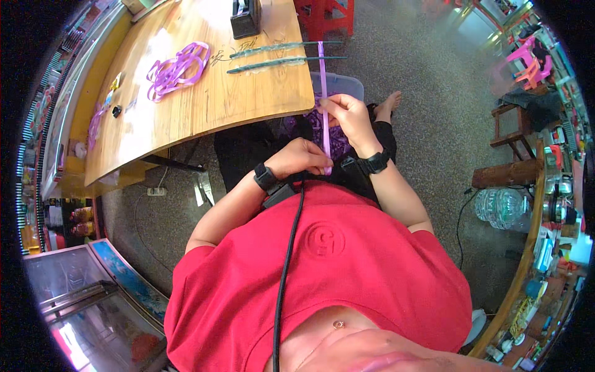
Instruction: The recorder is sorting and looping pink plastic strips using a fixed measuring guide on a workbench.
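A narrow purple ribbon [325, 131] runs from two dark green sticks toward my body. Its far end is at the sticks, past the table's right edge; whether it loops round them is too small to tell. Lower on the strip, close to its near end, my left hand [296, 157] pinches it. My right hand [351, 119] grips the ribbon higher up, between thumb and fingers. Both the farther stick [279, 46] and the nearer stick [273, 64] lie on the tabletop under clear tape, their right ends jutting out. Below my hands, a translucent bin [354, 85] holds a purple heap [338, 141].
Loose purple ribbon [180, 71] lies in a tangle on the wooden table [248, 102], with a black holder [245, 20] at the back. A red stool [322, 18] stands beyond. To the right are a wooden stool [513, 127], large clear bottles [501, 208] and crowded shelves.
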`<action>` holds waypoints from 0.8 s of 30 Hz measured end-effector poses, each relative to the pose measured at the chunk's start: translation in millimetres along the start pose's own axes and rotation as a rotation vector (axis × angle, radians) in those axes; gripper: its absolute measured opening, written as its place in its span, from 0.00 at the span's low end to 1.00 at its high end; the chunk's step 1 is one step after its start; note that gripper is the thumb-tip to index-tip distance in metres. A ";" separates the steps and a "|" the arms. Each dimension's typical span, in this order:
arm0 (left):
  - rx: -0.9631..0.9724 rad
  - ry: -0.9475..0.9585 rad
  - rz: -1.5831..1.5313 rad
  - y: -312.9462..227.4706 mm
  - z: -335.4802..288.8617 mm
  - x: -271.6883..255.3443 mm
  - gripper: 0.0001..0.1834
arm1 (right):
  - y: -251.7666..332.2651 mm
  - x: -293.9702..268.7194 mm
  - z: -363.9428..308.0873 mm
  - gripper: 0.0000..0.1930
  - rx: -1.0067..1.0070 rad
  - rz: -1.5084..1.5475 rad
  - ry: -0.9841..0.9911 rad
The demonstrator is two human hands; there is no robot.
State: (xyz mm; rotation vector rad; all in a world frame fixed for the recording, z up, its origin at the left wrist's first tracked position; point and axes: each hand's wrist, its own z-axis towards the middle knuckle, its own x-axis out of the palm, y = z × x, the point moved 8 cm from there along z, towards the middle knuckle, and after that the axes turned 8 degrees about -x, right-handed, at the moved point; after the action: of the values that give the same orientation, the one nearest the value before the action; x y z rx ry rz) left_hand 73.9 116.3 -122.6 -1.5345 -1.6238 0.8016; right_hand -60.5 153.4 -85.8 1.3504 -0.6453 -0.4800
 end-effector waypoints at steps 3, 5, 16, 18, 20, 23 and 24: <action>-0.015 0.016 0.005 2.8 1.5 1.7 0.12 | 1.8 -0.7 -0.5 0.10 0.003 -0.021 -0.016; -0.013 0.074 -0.020 3.1 2.5 6.7 0.12 | 0.6 -1.8 0.3 0.09 0.014 -0.033 -0.019; -0.041 0.073 0.016 3.9 1.8 8.7 0.11 | -5.7 5.4 -20.0 0.13 0.100 -0.102 0.062; -0.036 0.069 0.015 -0.8 -1.8 9.8 0.11 | -6.1 5.1 -22.5 0.12 0.102 -0.099 0.079; 0.132 0.090 0.266 -20.4 -13.3 16.4 0.11 | -3.0 2.0 -23.4 0.11 0.068 -0.158 0.078; 0.391 0.058 0.566 -57.5 -38.8 28.6 0.11 | 7.5 -0.6 -24.3 0.12 0.060 -0.226 0.077; 0.390 0.057 0.566 -57.0 -40.3 28.4 0.11 | 11.8 0.3 -25.2 0.12 0.061 -0.225 0.078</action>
State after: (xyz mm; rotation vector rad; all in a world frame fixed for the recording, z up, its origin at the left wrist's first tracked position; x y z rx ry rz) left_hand 78.1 137.6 -50.4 -1.7147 -0.9126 1.2735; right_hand -43.9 173.7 -76.5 1.5003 -0.4490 -0.5890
